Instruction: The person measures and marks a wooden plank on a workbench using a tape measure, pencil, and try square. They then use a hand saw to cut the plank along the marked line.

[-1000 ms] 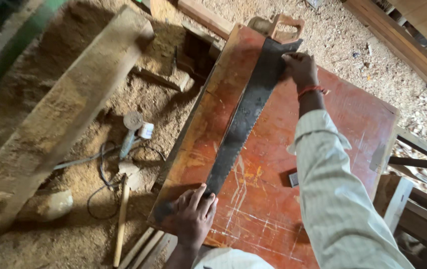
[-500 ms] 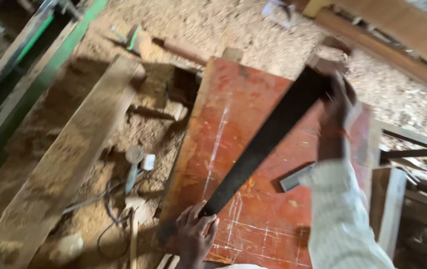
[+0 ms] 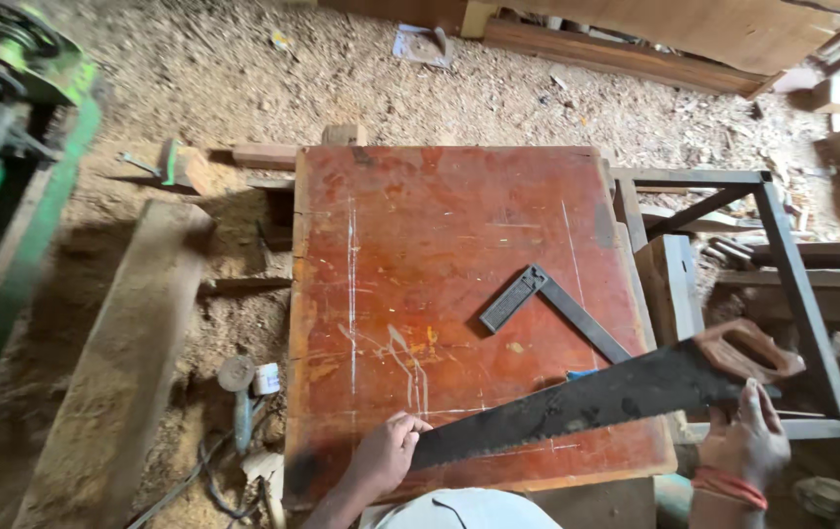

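I am now holding the handsaw (image 3: pixel 596 402) low across the red board's (image 3: pixel 440 245) near edge, swung down from its diagonal; my left hand (image 3: pixel 386 456) is pinching its tip, my right hand (image 3: pixel 748 441) is curled under its handle.

The left hand (image 3: pixel 386 456) hides the saw (image 3: pixel 587 397) tip; the green machine (image 3: pixel 8 186) is cut off at the frame's left edge.

Single head-worn view, looking steeply down from above, close over the red board (image 3: pixel 459 255); sawdust floor (image 3: pixel 538 88) fills the upper frame. Lower edge probably shows the wearer's own clothing.
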